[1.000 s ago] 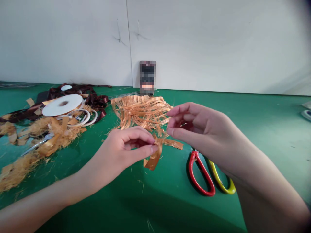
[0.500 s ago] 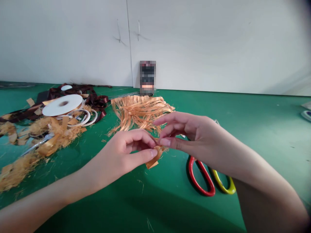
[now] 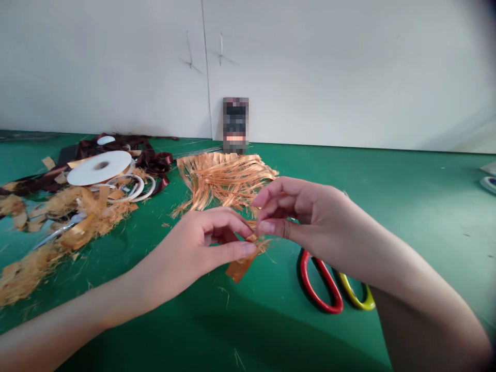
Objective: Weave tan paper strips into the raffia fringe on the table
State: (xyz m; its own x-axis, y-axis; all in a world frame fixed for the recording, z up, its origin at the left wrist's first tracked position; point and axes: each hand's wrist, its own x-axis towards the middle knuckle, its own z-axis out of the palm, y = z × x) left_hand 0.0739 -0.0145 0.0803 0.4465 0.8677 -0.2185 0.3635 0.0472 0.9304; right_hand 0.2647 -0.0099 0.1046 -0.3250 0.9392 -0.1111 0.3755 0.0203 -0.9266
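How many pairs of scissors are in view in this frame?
2. A red-and-yellow-handled pair lies on the green mat below the right hand; a silver-bladed pair lies half-buried in the ribbon shreds at far left. More could be hidden under the shreds.

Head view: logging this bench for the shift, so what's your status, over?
Left hand and right hand pinching frayed orange ribbon strip over green mat. Red-and-yellow scissors lying below right hand.

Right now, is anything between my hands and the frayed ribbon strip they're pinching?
No, nothing visible stands in the way. The fingertips of your left hand and right hand meet the frayed copper-coloured ribbon strip directly, with no other object between them.
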